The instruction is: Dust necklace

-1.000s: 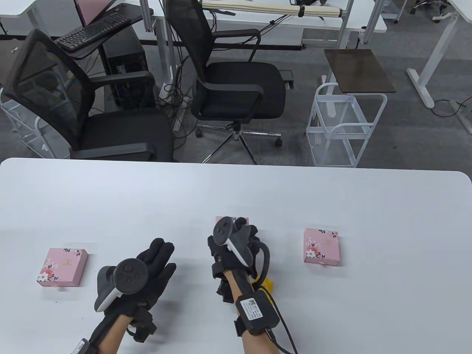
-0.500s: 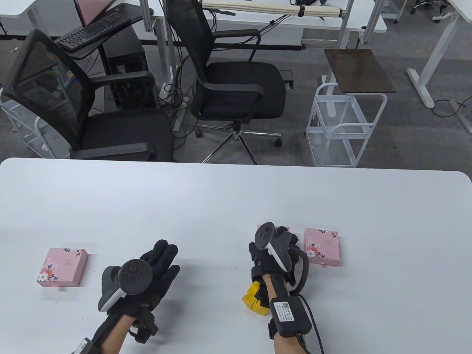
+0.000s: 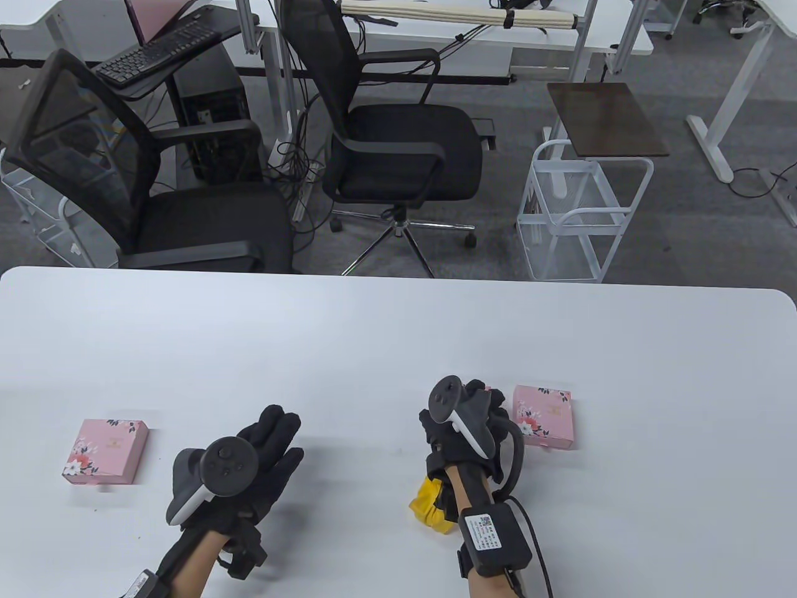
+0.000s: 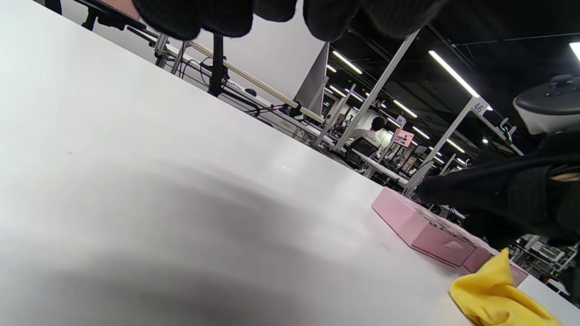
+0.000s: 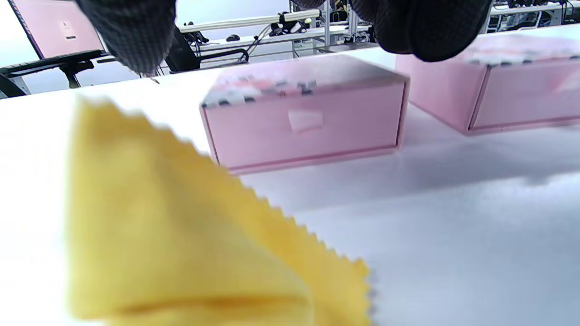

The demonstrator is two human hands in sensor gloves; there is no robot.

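On the white worktop, the right hand sits over a pink box, just beside a second pink box; can't tell if its fingers are actually gripping the box or just resting on it. The left hand hovers flat, fingers relaxed, holding nothing. A third box sits well to the left of that hand. The yellow cloth lies just behind the right wrist. No necklace visible, probably inside a box. Looks like setup stage; next up is sliding a drawer open.
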